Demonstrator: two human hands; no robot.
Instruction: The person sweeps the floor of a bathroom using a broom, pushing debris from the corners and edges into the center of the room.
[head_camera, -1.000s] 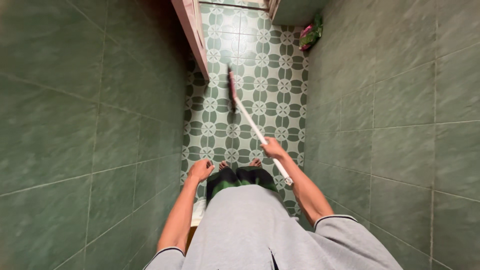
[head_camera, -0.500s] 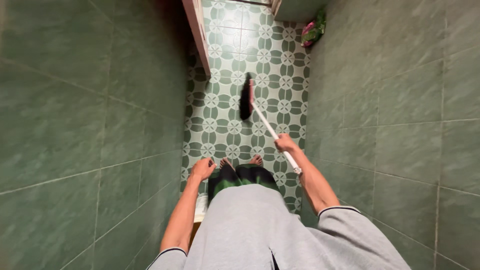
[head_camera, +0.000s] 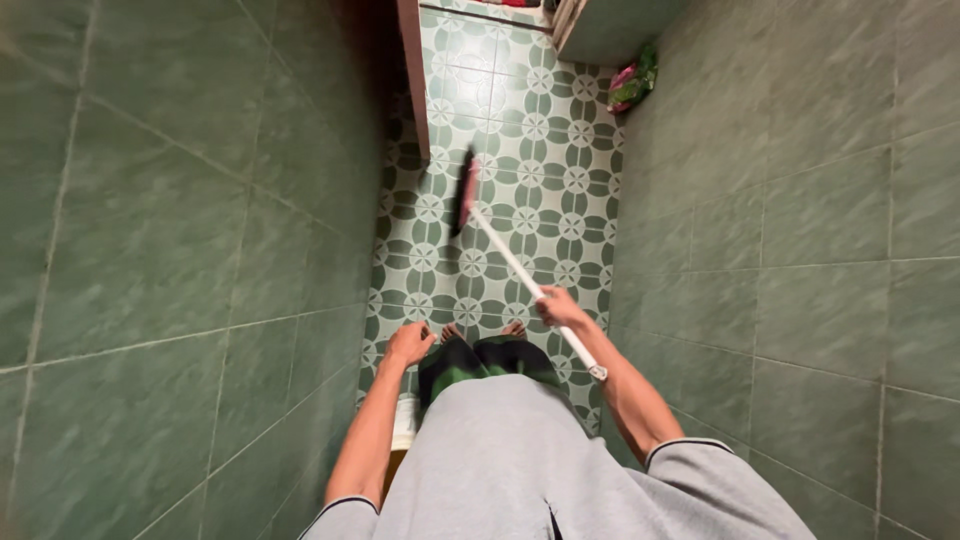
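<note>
Green-tiled walls tight beside broom, R hand.

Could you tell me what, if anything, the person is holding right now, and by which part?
The right hand grips a long-handled brush by the upper part of its white handle, short of the end. The left hand holds nothing, loosely closed near the green wall.

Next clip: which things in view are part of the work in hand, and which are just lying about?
In use:
- broom, white handle gripped by the right hand
- patterned floor under the broom head

Lying about:
- green-and-pink bag by the right wall
- left hand, loosely closed, holds nothing
</note>
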